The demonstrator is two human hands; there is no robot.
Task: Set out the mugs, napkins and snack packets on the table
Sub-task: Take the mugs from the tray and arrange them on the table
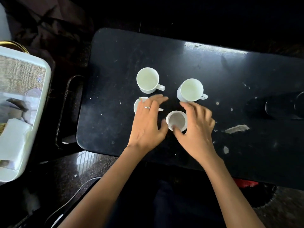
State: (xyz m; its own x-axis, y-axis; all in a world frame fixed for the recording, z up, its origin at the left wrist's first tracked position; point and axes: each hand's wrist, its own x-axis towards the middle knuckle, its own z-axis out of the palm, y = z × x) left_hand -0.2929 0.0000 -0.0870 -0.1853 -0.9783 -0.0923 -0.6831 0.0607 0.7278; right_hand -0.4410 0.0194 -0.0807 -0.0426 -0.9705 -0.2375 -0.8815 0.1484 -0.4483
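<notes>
Several white mugs stand upright on the black table (115, 71). One mug (147, 79) is at the back left and another (190, 90) at the back right. My left hand (148, 122) lies flat over a third mug (139, 104), hiding most of it. My right hand (195, 127) curls round the nearest mug (176, 120), thumb and fingers on its rim and side. The left thumb touches that mug's left side.
A white tray (46, 89) with napkins (14, 139) and other items sits to the left, off the table. A dark cylindrical object (279, 106) lies at the table's right end. Scuffs and chips mark the tabletop near the right. A cable (79, 191) runs along the floor.
</notes>
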